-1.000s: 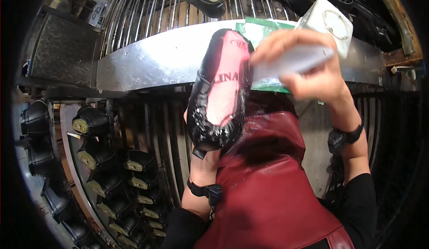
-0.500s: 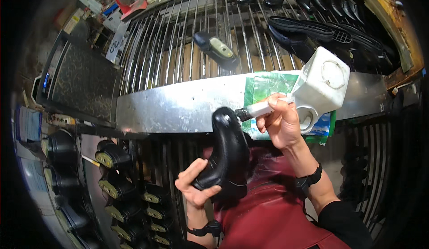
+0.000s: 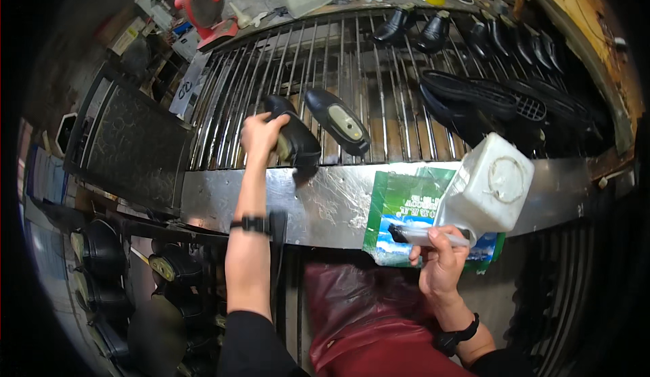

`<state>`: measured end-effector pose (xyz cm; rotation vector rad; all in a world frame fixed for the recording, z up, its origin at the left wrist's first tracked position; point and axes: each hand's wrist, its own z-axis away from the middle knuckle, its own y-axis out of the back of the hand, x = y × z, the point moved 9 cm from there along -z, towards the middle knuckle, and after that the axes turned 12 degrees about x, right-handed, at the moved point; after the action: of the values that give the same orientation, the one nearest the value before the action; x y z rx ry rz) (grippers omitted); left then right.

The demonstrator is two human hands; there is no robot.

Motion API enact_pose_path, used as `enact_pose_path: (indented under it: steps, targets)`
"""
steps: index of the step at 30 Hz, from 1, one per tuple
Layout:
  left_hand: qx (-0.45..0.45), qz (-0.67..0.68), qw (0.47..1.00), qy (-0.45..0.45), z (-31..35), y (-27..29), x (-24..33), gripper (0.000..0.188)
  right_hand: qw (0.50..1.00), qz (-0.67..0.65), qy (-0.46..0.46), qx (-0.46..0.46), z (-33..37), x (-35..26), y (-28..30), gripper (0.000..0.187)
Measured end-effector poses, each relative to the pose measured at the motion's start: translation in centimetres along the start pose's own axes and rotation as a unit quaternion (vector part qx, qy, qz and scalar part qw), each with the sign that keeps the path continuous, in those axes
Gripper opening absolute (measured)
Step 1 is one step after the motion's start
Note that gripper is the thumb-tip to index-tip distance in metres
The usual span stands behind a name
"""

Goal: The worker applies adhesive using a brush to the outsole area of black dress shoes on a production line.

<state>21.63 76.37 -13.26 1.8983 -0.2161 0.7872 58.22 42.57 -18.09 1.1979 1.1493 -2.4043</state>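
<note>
My left hand (image 3: pixel 261 133) reaches forward over the metal bar rack and grips a black leather shoe upper (image 3: pixel 300 141), which lies on its side at the rack's near edge. Just right of it rests a second black shoe upper (image 3: pixel 335 121), its pale sole side with a small hole turned up. In my right hand (image 3: pixel 441 260) is a brush (image 3: pixel 432 236) with a whitish handle and dark bristles pointing left. The brush is above a green and blue plastic packet (image 3: pixel 396 204), close to a white plastic container (image 3: pixel 494 184) lying tilted on it.
A shiny metal ledge (image 3: pixel 230 194) runs along the rack's front. Black soles (image 3: pixel 474 96) and several black shoes (image 3: pixel 433 32) occupy the rack's right side. A red fan (image 3: pixel 203 8) stands far left. More black shoes (image 3: pixel 176 263) on lasts hang low at left.
The shoe upper has gone from in front of my body to the rack with my left hand. The brush has come off its toe, and my right hand has moved lower, nearer the container.
</note>
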Motion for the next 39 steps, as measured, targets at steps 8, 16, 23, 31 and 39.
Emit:
enact_pose_path:
  steps: [8, 16, 23, 31, 39]
  targets:
    - [-0.053, -0.149, 0.987, -0.003, -0.3, -5.5, 0.0, 0.071, 0.998, 0.057, -0.004, 0.008, -0.4, 1.4, 0.1, 0.017]
    - [0.368, -0.12, 0.897, -0.214, 21.9, 21.5, -4.6, 0.018, 0.988, 0.121, 0.086, 0.048, 0.3, -1.7, 4.6, 0.022]
    - [0.032, -0.273, 0.922, 0.272, 10.6, 38.1, -29.8, 0.071, 0.982, 0.127, 0.136, -0.017, 1.4, -2.2, 4.7, 0.019]
    - [0.238, 0.0, 0.959, 0.153, 20.9, 34.4, -27.2, 0.055, 0.91, 0.252, 0.328, 0.036, 1.4, -5.9, 8.4, 0.013]
    - [-0.137, 0.763, 0.613, 0.154, 36.1, 17.2, -12.9, 0.059, 0.76, 0.448, 0.47, -0.031, 2.7, -6.8, 5.3, 0.013]
